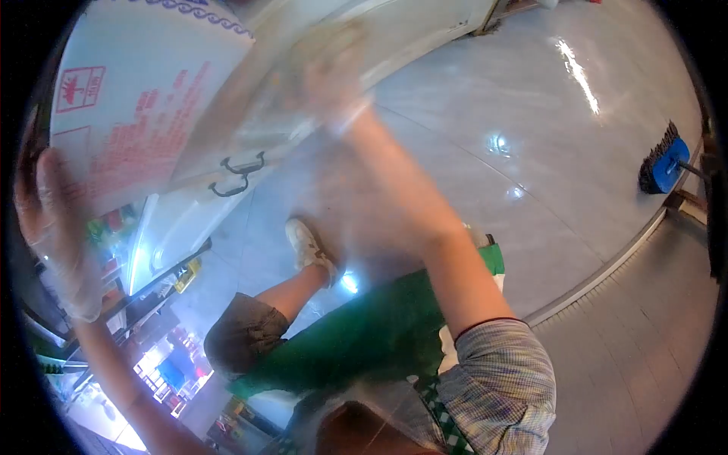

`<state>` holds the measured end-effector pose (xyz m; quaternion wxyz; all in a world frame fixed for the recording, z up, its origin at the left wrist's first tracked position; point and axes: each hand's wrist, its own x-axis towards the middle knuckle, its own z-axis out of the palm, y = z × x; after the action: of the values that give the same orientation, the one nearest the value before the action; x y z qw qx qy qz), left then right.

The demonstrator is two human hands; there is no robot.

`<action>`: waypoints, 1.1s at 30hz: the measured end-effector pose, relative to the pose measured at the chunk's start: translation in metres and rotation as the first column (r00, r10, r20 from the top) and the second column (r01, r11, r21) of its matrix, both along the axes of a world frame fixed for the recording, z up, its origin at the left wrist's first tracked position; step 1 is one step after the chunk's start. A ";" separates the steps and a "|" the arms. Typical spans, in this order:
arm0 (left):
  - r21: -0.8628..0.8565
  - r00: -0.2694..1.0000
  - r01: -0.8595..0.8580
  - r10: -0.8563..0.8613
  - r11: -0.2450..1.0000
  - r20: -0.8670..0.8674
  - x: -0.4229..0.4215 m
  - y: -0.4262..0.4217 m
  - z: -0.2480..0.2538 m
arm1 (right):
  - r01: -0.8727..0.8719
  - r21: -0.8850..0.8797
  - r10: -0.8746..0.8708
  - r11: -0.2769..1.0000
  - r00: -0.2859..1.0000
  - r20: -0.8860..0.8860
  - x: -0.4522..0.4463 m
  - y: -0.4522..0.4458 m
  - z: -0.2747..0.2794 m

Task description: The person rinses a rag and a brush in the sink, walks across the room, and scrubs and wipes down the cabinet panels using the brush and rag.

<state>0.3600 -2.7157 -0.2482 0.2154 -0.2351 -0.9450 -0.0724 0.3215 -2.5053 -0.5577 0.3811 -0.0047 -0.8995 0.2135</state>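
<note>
A white cardboard box [144,98] with red print and a blue wavy border fills the upper left. My left hand [57,235], in a clear plastic glove, is at the box's lower left edge, its thumb against the printed side and its other fingers partly hidden. My right arm reaches up across the middle, and my right hand [334,83] is a smear of motion over a pale cabinet front [280,129]. A yellowish blur [334,38] lies at its fingers; whether that is something held cannot be made out.
Dark curved handles [239,174] stick out from the cabinet. A blue broom head [666,161] with dark bristles is at the right, by a raised floor edge [599,277]. The grey floor [516,98] shines with reflections. Below hang my green apron [364,326] and one shoe [307,246].
</note>
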 end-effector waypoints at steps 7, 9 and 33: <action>0.087 0.989 0.138 -0.142 0.987 0.038 -0.009 0.030 0.007 | 0.200 -0.814 -0.556 0.545 0.813 -0.173 -0.056 0.188 -0.019; 0.086 0.988 0.144 -0.148 0.986 0.041 -0.008 0.031 0.007 | 0.048 -0.904 -0.564 0.424 0.795 -0.223 -0.071 0.178 -0.084; 0.073 0.986 0.163 -0.165 0.984 0.024 -0.008 0.041 0.006 | 0.051 -0.977 -0.041 -0.208 0.997 0.061 -0.029 0.137 -0.156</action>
<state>0.3524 -2.6742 -0.2418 0.2028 -0.3031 -0.9225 -0.1267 0.2927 -2.3685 -0.7141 0.2411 -0.3324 -0.4014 0.8187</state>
